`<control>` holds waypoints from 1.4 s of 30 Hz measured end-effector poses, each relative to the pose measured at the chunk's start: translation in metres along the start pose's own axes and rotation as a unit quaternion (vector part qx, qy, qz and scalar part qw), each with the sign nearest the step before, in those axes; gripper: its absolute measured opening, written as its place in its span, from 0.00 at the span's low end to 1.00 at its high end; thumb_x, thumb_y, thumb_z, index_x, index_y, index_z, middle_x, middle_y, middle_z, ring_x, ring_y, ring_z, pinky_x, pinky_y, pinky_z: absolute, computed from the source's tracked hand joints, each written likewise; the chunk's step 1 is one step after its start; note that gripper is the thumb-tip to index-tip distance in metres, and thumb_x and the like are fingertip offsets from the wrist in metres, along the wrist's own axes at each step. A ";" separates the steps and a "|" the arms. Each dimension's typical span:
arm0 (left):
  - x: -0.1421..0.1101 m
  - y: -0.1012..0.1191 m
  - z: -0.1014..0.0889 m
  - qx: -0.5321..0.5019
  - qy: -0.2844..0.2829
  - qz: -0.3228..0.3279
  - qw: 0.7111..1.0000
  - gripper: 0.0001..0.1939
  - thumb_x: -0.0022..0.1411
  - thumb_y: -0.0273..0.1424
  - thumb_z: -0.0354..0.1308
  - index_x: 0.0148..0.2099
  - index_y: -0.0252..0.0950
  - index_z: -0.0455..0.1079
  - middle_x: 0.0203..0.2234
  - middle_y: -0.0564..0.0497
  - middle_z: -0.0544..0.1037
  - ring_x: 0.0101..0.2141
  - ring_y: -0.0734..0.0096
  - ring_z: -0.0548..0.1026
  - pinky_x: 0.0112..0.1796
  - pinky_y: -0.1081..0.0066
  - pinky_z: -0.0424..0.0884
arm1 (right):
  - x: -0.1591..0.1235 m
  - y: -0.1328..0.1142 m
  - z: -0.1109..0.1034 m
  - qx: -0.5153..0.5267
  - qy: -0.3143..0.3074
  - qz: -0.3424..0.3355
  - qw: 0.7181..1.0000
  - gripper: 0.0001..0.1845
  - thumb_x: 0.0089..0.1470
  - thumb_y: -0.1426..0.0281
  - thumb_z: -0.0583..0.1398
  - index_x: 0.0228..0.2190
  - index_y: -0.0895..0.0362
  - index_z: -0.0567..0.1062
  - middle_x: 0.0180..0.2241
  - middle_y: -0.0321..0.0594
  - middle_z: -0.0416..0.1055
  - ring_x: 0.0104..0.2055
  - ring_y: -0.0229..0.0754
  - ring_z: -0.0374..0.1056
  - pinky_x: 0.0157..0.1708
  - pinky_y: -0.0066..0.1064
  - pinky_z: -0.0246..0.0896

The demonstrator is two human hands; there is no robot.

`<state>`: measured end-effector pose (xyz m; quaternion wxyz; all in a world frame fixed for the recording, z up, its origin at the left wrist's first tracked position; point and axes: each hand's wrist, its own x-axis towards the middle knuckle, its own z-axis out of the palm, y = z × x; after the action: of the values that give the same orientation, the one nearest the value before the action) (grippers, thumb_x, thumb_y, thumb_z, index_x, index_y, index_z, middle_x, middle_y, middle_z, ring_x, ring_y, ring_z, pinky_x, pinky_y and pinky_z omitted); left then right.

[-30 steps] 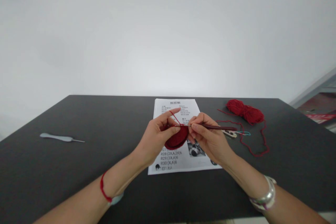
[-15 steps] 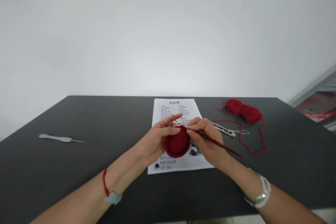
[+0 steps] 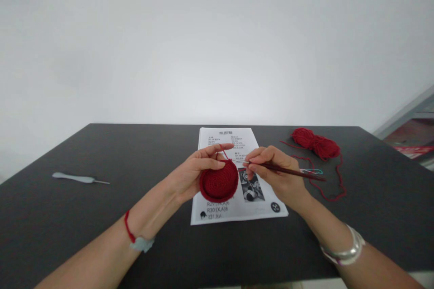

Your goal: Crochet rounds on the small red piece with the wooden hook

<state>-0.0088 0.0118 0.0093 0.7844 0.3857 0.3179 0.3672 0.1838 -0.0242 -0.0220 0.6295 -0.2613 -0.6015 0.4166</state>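
Note:
A round red crochet piece (image 3: 219,181), cupped at its rim, is pinched at its upper edge between the thumb and fingers of my left hand (image 3: 200,167). Red yarn loops over the outstretched index finger of that hand and runs down to the edge of the piece. My right hand (image 3: 276,171) grips a crochet hook (image 3: 288,170) with a dark red-brown handle, held like a pen. Its thin metal tip points left, at the top right edge of the crochet work; whether it sits in a stitch I cannot tell.
Printed pattern sheets (image 3: 237,214) lie under my hands on the dark table (image 3: 162,253). To the right rests a skein of red yarn (image 3: 315,143) with a loose strand trailing. A second hook with a pale grey handle (image 3: 73,177) lies at the left. A white wall stands behind.
My left hand has shifted left with the crochet piece, which now faces me more. The right hand has drawn to the right, and the hook lies flatter with its metal shaft showing.

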 end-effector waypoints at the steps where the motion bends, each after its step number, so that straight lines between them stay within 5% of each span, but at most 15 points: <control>1: 0.000 0.001 -0.001 0.001 -0.002 -0.005 1.000 0.23 0.41 0.17 0.65 0.43 0.31 0.78 0.23 0.54 0.75 0.21 0.81 0.70 0.24 0.81 0.67 | 0.000 -0.001 -0.001 -0.009 -0.008 -0.003 1.000 0.07 0.50 0.78 0.66 0.28 0.54 0.77 0.31 0.35 0.75 0.24 0.33 0.72 0.23 0.25 0.69; 22: 0.001 0.010 -0.013 0.021 -0.062 -0.099 0.993 0.20 0.39 0.19 0.65 0.40 0.30 0.79 0.24 0.51 0.77 0.24 0.77 0.71 0.28 0.77 0.68 | 0.004 -0.004 -0.007 0.074 -0.059 0.042 0.995 0.05 0.48 0.74 0.69 0.26 0.56 0.77 0.29 0.37 0.76 0.23 0.35 0.73 0.20 0.27 0.71; 25: 0.000 0.009 -0.011 0.054 -0.062 -0.056 0.995 0.19 0.41 0.20 0.65 0.40 0.30 0.79 0.24 0.52 0.75 0.24 0.78 0.70 0.28 0.78 0.65 | 0.006 -0.005 -0.004 0.135 -0.045 0.095 0.985 0.07 0.47 0.73 0.69 0.24 0.57 0.76 0.27 0.35 0.76 0.22 0.34 0.72 0.18 0.24 0.70; 32: 0.002 -0.012 0.004 0.158 0.036 0.171 0.972 0.17 0.48 0.21 0.64 0.43 0.37 0.76 0.22 0.59 0.70 0.24 0.80 0.67 0.29 0.77 0.63 | 0.003 0.005 0.010 0.248 0.028 0.197 0.948 0.08 0.48 0.71 0.69 0.25 0.56 0.74 0.24 0.32 0.75 0.22 0.32 0.69 0.23 0.24 0.73; 37: 0.001 -0.021 0.010 0.125 0.022 0.151 0.980 0.18 0.48 0.22 0.65 0.44 0.36 0.75 0.24 0.58 0.72 0.27 0.78 0.69 0.32 0.76 0.65 | 0.000 0.011 0.014 0.216 0.077 0.159 0.960 0.07 0.50 0.71 0.67 0.25 0.56 0.74 0.25 0.32 0.75 0.24 0.32 0.69 0.26 0.24 0.73; 42: -0.001 -0.018 0.011 0.111 0.028 0.137 0.984 0.20 0.47 0.23 0.66 0.45 0.34 0.74 0.23 0.57 0.73 0.25 0.77 0.69 0.30 0.75 0.64 | 0.001 0.009 0.010 0.193 0.054 0.141 0.970 0.07 0.49 0.70 0.68 0.25 0.56 0.74 0.26 0.32 0.75 0.25 0.33 0.71 0.27 0.25 0.72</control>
<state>0.0049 -0.0003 -0.0001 0.6700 0.5001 0.3225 0.4439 0.1724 -0.0202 -0.0269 0.6349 -0.2390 -0.4319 0.5943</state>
